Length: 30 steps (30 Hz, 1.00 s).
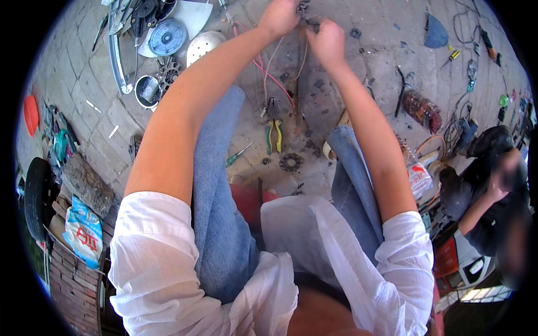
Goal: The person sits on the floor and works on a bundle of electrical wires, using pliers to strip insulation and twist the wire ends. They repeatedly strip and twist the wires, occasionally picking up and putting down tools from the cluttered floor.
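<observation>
My left hand (280, 18) is closed at the top of the view on a small dark metal part (303, 11). My right hand (328, 42) is just right of it and a little lower, its fingers closed at the same part, partly hidden. Thin pale wires (273, 56) and a red wire (263, 70) hang near my hands toward the ground. Below lie yellow-and-green pliers (274, 136), a green screwdriver (238, 154) and a black ring-shaped part (290, 162), between my legs.
Bike-like parts and a blue disc (167, 37) lie at upper left. A stone (84, 179), tire (36, 199) and blue-white bag (84, 232) are left. Right are a copper-coloured coil (421, 109), cables, a yellow screwdriver (454, 56) and another person in dark clothes (476, 224).
</observation>
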Each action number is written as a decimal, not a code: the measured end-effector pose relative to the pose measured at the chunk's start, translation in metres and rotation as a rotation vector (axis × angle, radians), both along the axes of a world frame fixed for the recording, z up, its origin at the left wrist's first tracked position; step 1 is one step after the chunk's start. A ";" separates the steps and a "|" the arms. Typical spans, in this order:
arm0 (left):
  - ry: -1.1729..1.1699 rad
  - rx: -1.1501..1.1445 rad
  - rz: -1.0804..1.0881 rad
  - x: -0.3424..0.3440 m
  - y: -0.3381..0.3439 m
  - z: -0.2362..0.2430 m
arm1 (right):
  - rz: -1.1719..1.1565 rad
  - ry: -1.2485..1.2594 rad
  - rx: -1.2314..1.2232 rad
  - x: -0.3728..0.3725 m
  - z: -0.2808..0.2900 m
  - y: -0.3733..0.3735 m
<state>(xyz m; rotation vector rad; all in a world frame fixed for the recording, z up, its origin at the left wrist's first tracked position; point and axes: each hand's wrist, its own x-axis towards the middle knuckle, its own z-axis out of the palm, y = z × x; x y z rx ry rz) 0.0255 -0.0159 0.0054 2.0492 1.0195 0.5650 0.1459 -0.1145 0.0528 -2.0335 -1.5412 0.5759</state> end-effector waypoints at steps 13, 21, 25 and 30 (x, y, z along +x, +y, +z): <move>0.014 0.013 0.042 0.001 -0.005 -0.004 | 0.016 -0.193 -0.015 0.002 -0.009 -0.006; 0.015 0.012 0.035 0.001 -0.004 -0.004 | 0.027 -0.232 -0.067 0.001 -0.001 -0.007; 0.007 -0.012 0.047 0.000 -0.005 0.001 | 0.057 -0.253 -0.100 0.002 0.004 -0.010; -0.012 0.000 0.049 0.000 -0.004 0.000 | 0.067 -0.266 -0.044 0.001 0.005 -0.012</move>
